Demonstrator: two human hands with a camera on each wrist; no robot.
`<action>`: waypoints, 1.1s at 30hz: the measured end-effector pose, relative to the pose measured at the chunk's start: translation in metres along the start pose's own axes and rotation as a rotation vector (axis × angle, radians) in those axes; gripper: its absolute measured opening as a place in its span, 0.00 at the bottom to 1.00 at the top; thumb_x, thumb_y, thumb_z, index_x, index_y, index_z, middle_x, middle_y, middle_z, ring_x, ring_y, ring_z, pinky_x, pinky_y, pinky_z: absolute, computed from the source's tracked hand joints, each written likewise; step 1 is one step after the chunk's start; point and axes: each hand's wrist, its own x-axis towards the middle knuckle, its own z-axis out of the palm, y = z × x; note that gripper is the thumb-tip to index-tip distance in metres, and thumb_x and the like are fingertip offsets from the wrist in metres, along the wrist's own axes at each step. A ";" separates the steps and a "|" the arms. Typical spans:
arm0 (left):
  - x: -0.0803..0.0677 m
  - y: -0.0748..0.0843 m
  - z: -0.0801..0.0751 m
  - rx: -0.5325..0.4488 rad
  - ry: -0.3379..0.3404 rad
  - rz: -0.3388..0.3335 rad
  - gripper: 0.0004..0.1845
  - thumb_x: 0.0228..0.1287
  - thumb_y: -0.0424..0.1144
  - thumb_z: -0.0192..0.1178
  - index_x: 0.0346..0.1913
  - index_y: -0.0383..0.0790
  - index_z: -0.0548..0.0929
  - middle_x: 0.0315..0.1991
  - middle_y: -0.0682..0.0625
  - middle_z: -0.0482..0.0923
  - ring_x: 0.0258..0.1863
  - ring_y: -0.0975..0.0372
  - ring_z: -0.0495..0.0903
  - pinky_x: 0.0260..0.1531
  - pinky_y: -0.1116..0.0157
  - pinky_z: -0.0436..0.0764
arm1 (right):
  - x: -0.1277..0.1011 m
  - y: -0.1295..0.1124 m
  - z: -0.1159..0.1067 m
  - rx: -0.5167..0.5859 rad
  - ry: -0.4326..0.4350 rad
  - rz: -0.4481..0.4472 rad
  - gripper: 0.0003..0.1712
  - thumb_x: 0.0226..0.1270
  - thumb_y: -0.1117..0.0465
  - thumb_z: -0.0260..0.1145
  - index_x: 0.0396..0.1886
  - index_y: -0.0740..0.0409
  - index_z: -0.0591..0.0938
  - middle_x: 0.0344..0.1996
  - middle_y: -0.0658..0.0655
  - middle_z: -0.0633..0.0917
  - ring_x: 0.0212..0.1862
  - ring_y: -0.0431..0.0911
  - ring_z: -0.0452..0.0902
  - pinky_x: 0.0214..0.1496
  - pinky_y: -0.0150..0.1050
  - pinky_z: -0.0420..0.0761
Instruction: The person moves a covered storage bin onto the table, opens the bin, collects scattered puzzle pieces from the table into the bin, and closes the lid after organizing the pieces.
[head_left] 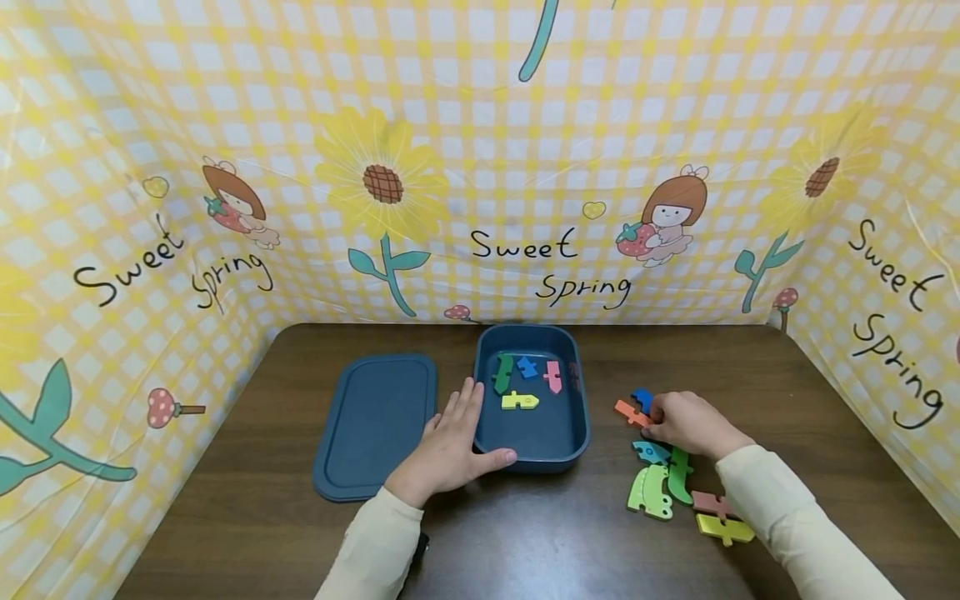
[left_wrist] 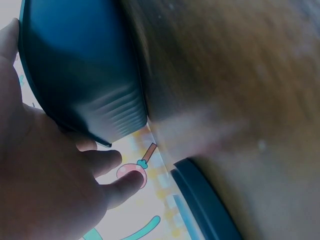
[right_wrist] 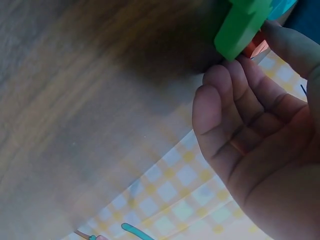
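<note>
A dark blue lidless box (head_left: 532, 450) stands mid-table. On its floor lie a dark green puzzle piece (head_left: 503, 373), a blue piece (head_left: 527, 367), a pink piece (head_left: 552, 377) and a yellow one (head_left: 520, 402). My left hand (head_left: 450, 450) rests against the box's left side, fingers stretched out and thumb over the front rim. To the right, my right hand (head_left: 686, 421) pinches the end of an orange puzzle piece (head_left: 632, 412). Another blue piece (head_left: 642, 397) lies just behind it. The right wrist view shows thumb and forefinger at the orange piece, partly hidden by a green piece (right_wrist: 240, 32).
The box's flat lid (head_left: 382, 425) lies left of the box. Near my right forearm are a teal piece (head_left: 651, 452), a green curved piece (head_left: 679, 475), a light green piece (head_left: 651, 493), a reddish piece (head_left: 711, 503) and a yellow piece (head_left: 724, 528). Printed cloth (head_left: 487, 167) surrounds the table.
</note>
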 end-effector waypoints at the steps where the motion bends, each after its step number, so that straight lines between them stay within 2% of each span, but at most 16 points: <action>1: 0.000 0.000 0.000 -0.002 0.000 0.001 0.60 0.62 0.70 0.61 0.82 0.41 0.41 0.82 0.46 0.33 0.79 0.47 0.38 0.71 0.38 0.46 | 0.000 0.000 0.000 -0.003 0.001 -0.002 0.10 0.65 0.60 0.73 0.27 0.54 0.80 0.21 0.48 0.75 0.23 0.42 0.69 0.26 0.37 0.71; 16: 0.001 0.000 0.001 -0.007 0.008 0.001 0.59 0.62 0.68 0.62 0.82 0.41 0.42 0.82 0.46 0.33 0.79 0.47 0.38 0.71 0.38 0.45 | -0.001 0.000 -0.001 -0.006 0.012 -0.039 0.07 0.66 0.61 0.73 0.29 0.55 0.82 0.23 0.48 0.77 0.24 0.42 0.69 0.26 0.37 0.72; 33: 0.000 0.000 0.001 -0.012 0.006 0.000 0.60 0.62 0.69 0.62 0.82 0.41 0.41 0.82 0.46 0.33 0.79 0.48 0.38 0.71 0.38 0.45 | -0.002 0.001 -0.022 0.053 0.069 -0.044 0.04 0.66 0.63 0.71 0.33 0.57 0.83 0.24 0.49 0.79 0.26 0.44 0.71 0.29 0.39 0.74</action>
